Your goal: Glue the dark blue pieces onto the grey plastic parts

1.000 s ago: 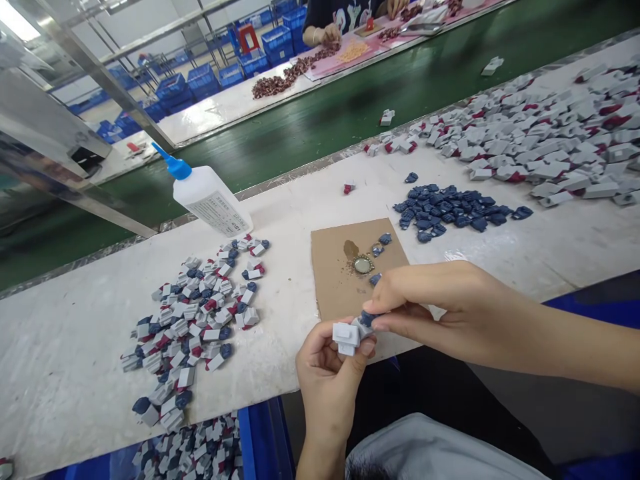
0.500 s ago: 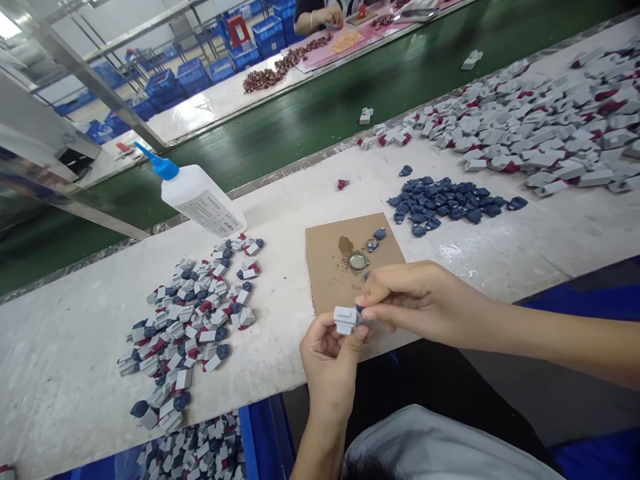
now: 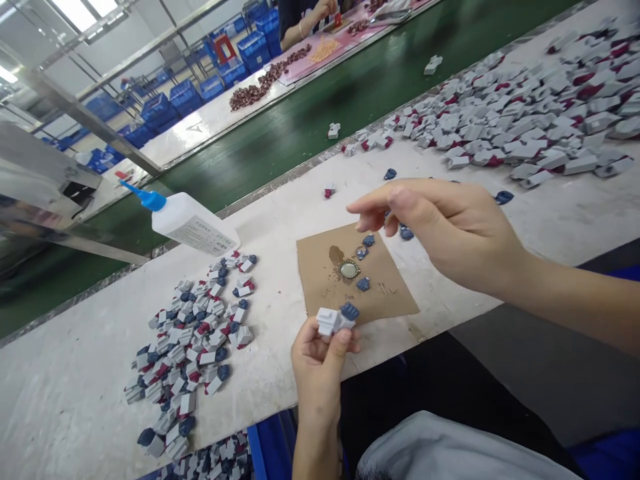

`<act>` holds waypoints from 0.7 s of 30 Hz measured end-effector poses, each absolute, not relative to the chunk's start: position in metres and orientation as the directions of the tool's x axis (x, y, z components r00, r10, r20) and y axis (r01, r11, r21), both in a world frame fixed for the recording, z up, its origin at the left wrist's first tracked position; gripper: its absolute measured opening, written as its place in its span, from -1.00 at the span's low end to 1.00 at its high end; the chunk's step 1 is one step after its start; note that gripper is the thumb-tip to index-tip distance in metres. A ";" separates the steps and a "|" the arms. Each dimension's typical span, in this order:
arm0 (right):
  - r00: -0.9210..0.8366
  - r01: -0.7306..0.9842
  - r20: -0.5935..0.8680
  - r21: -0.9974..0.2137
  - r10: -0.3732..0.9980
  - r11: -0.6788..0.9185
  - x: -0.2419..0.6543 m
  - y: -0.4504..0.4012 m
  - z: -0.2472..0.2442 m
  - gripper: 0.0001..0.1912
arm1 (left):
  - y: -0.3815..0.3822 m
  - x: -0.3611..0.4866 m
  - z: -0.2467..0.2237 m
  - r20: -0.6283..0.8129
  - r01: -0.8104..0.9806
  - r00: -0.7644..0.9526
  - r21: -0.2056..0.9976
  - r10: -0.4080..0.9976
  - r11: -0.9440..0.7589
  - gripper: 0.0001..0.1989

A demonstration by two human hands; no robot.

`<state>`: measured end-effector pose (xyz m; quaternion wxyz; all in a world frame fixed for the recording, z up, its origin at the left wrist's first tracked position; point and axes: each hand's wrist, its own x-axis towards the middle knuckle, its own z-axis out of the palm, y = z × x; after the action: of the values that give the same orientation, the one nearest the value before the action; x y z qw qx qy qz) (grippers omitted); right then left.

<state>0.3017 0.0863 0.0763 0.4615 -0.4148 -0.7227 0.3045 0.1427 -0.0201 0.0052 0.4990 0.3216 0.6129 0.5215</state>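
Grey-and-blue part [image 3: 334, 319] sits pinched in the left hand [image 3: 320, 363], just below the cardboard [image 3: 320, 280]. Right hand [image 3: 440, 227], loosely open and holding nothing, hovers above the cardboard's far corner.

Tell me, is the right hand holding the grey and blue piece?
No, the left hand alone holds the piece; the right hand hangs empty above the cardboard.

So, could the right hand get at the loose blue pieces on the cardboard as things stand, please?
Probably yes: the right hand is empty, just above the cardboard, and nothing covers the blue pieces.
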 end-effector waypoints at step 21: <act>-0.390 0.870 0.474 -0.090 0.789 0.484 0.367 0.102 -0.042 -0.82 | 0.201 0.127 0.030 0.308 0.861 0.027 0.477 0.951 -0.179 -0.46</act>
<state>0.3674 0.1015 -0.0415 0.2338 -0.5003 -0.8291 -0.0867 0.1272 0.2009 0.0296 0.0789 0.7121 0.6360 0.2866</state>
